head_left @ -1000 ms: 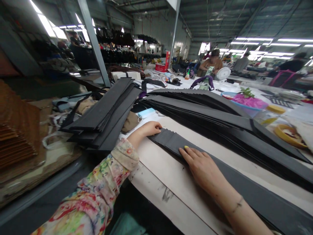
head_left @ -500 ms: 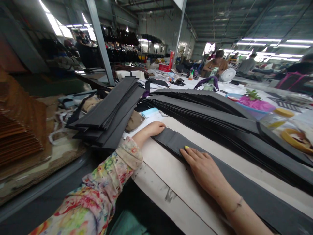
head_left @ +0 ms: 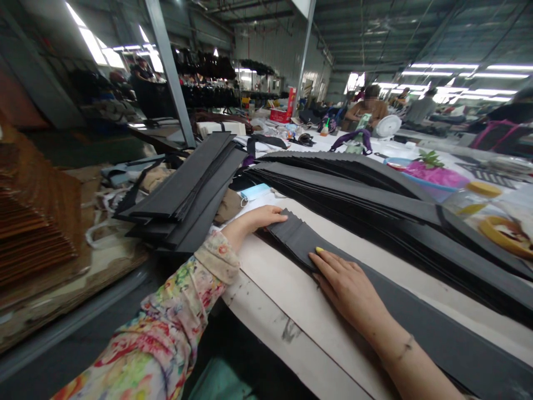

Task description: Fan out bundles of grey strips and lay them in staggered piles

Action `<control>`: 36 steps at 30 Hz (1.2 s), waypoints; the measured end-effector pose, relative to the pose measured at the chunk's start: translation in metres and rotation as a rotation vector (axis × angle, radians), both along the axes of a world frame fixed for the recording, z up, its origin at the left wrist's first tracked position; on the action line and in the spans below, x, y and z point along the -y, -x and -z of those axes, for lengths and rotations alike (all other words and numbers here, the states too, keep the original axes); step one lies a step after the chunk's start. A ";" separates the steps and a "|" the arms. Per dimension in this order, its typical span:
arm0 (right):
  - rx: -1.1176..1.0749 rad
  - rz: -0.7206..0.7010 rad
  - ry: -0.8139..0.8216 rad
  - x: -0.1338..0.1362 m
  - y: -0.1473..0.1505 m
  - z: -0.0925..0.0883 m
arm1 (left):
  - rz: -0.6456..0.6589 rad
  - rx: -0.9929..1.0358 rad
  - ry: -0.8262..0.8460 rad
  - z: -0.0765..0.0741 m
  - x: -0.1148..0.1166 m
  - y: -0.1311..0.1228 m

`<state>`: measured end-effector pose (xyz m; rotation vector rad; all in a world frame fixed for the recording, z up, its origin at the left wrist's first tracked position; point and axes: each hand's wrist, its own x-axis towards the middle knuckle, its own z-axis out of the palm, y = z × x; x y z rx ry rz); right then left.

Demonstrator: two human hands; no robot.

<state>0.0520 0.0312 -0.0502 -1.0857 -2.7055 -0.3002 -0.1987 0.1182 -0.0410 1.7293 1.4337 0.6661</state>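
A stack of long dark grey strips (head_left: 410,303) runs from the table's middle to the lower right, its far ends slightly stepped. My left hand (head_left: 266,216), below a floral sleeve, grips the far end of the strips; its thumb lies on top and the other fingers are mostly hidden. Flat on the top strip rests my right hand (head_left: 347,283), fingers stretched out, with a yellow nail showing. Pale board (head_left: 275,275) lies under the stack.
Behind are more bundled dark strips (head_left: 353,189). Another pile of strips (head_left: 187,183) lies crosswise at left. Around them are a blue face mask (head_left: 255,192), a jar with a yellow lid (head_left: 478,197), a small white fan (head_left: 388,126) and a brown stack (head_left: 37,205). A co-worker (head_left: 368,108) sits across.
My left hand has shifted slightly right at the strips' end, and the end edges look more fanned and a little raised. My right hand stays flat, moved only slightly.
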 end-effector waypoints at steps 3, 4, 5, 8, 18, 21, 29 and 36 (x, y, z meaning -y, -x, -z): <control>-0.046 0.020 0.006 -0.001 0.000 0.000 | -0.013 0.206 0.117 -0.004 0.002 -0.002; -0.055 0.031 0.009 -0.001 0.001 -0.001 | -0.025 0.256 0.149 -0.005 0.002 -0.003; -0.058 0.040 0.012 -0.001 0.001 -0.001 | -0.033 0.277 0.169 -0.006 0.002 -0.004; -0.036 0.045 0.010 0.000 0.002 -0.002 | -0.060 0.199 0.138 -0.004 -0.001 -0.002; 0.147 0.034 0.000 0.003 0.006 -0.009 | -0.051 0.008 0.028 0.015 -0.016 0.010; 0.160 0.023 -0.025 0.004 0.000 -0.009 | -0.023 -0.013 0.026 0.015 -0.014 0.006; 0.119 -0.004 -0.084 0.005 -0.008 -0.003 | -0.226 -0.153 -0.141 0.007 -0.015 0.013; 0.137 -0.003 -0.107 0.005 -0.008 -0.001 | -0.156 -0.313 -0.222 0.013 -0.019 0.016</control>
